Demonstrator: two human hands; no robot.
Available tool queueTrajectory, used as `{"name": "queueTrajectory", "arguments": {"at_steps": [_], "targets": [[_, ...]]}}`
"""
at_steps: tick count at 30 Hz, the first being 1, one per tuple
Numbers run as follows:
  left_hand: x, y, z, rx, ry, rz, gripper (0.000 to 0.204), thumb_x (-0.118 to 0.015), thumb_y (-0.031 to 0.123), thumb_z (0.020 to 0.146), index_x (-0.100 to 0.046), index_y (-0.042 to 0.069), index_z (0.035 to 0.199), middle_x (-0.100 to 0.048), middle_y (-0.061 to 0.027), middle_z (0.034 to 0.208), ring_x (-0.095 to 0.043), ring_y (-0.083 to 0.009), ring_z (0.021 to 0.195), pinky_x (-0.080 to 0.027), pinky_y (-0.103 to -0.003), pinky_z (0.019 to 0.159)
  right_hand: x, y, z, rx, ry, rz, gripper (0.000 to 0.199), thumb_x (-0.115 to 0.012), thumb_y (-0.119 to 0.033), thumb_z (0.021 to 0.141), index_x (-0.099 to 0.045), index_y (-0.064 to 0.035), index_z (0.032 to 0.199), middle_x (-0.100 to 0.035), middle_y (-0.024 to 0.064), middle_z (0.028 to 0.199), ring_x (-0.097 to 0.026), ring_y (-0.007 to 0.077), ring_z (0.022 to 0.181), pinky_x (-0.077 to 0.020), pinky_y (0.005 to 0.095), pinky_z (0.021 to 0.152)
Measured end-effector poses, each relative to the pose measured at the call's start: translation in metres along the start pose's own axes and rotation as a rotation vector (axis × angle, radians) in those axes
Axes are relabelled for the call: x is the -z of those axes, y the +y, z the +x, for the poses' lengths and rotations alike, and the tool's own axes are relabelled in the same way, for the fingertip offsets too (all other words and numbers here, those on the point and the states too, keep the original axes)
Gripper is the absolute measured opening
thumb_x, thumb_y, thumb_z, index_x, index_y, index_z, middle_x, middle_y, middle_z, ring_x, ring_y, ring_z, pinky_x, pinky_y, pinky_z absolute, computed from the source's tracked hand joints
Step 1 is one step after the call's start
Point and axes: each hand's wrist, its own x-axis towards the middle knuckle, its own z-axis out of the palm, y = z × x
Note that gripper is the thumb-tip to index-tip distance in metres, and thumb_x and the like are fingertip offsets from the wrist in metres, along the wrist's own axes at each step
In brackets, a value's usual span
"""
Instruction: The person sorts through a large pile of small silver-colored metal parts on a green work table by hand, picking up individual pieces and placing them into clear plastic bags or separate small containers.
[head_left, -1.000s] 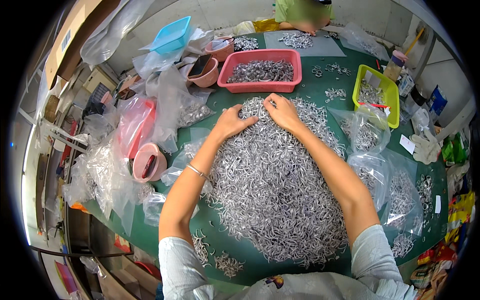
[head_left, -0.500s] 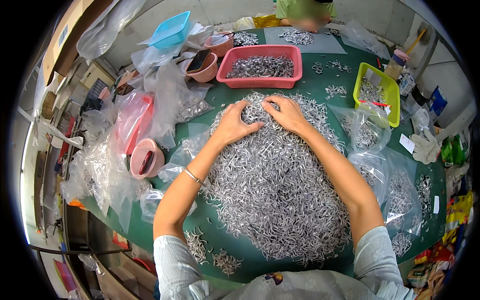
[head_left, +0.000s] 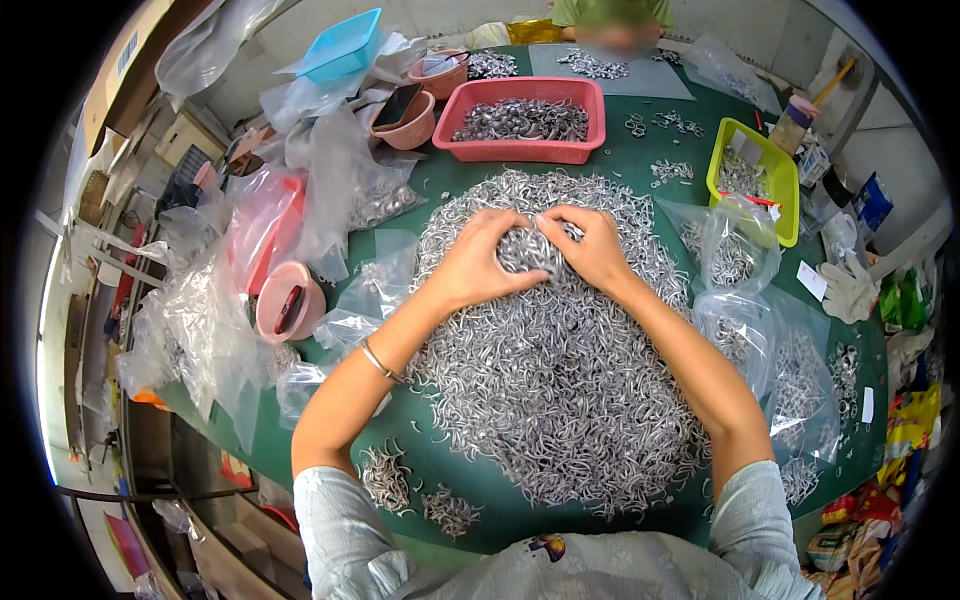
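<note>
A broad heap of small curved silvery metal pieces covers the middle of the green table. Over its far half, my left hand and my right hand are cupped towards each other with bent fingers. Between them they gather a clump of curved metal pieces, which bulges up between thumbs and fingers. The index fingertips almost meet on the far side of the clump. Some fingers are hidden among the pieces, and the clump is slightly blurred. A bangle circles my left wrist.
Beyond the heap stands a pink tub of metal parts. At right are a lime-green basket and clear bags of pieces. Plastic bags and a pink cup crowd the left. Another person sits across the table.
Both hands have drawn nearer to me across the heap and closer together, with a clump of metal pieces now gathered between them.
</note>
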Motion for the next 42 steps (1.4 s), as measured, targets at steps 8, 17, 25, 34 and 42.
{"name": "queueTrajectory", "arguments": {"at_steps": [8, 17, 25, 34, 42], "targets": [[-0.003, 0.023, -0.011, -0.210, -0.202, 0.277, 0.057, -0.083, 0.023, 0.059, -0.058, 0.004, 0.106, -0.061, -0.0101, 0.107, -0.042, -0.0375, 0.122, -0.040, -0.045, 0.097, 0.004, -0.015, -0.049, 0.071, 0.034, -0.139, 0.019, -0.065, -0.021, 0.083, -0.068, -0.0022, 0.080, -0.067, 0.0110, 0.074, -0.063, 0.0285, 0.070, -0.0456, 0.0365, 0.070], [-0.029, 0.046, -0.057, -0.301, -0.343, 0.376, 0.057, -0.077, 0.024, 0.068, -0.052, 0.000, 0.113, -0.050, -0.0154, 0.125, -0.042, -0.0355, 0.123, -0.036, -0.049, 0.096, 0.012, -0.029, -0.102, 0.245, -0.025, -0.194, 0.006, -0.065, -0.006, 0.077, -0.060, -0.0021, 0.077, -0.056, 0.0089, 0.071, -0.055, 0.0267, 0.073, -0.0390, 0.0365, 0.077], [-0.041, 0.062, -0.090, -0.290, -0.234, 0.278, 0.044, -0.073, 0.015, 0.072, -0.058, 0.004, 0.112, -0.047, -0.0178, 0.126, -0.042, -0.0372, 0.122, -0.034, -0.051, 0.101, 0.045, -0.036, -0.154, 0.145, -0.335, -0.210, 0.020, -0.071, -0.012, 0.073, -0.063, -0.0043, 0.091, -0.060, 0.0079, 0.099, -0.054, 0.0265, 0.095, -0.0391, 0.0383, 0.088], [-0.034, 0.014, -0.056, 0.016, -0.005, 0.550, 0.044, -0.062, 0.036, 0.086, -0.059, 0.007, 0.120, -0.048, -0.0126, 0.130, -0.032, -0.0423, 0.129, -0.024, -0.061, 0.102, 0.013, -0.023, -0.108, 0.267, -0.211, -0.541, 0.063, -0.078, -0.030, 0.068, -0.054, -0.0041, 0.120, -0.049, 0.0145, 0.126, -0.041, 0.0330, 0.124, -0.0297, 0.0468, 0.104], [-0.044, 0.053, -0.087, -0.124, -0.077, 0.469, 0.057, -0.067, 0.034, 0.081, -0.050, -0.005, 0.119, -0.040, -0.0213, 0.134, -0.025, -0.0431, 0.135, -0.022, -0.062, 0.104, 0.015, -0.032, -0.131, 0.230, -0.227, -0.445, 0.049, -0.076, -0.020, 0.068, -0.057, -0.0040, 0.110, -0.051, 0.0135, 0.120, -0.047, 0.0333, 0.115, -0.0337, 0.0471, 0.099]]}}
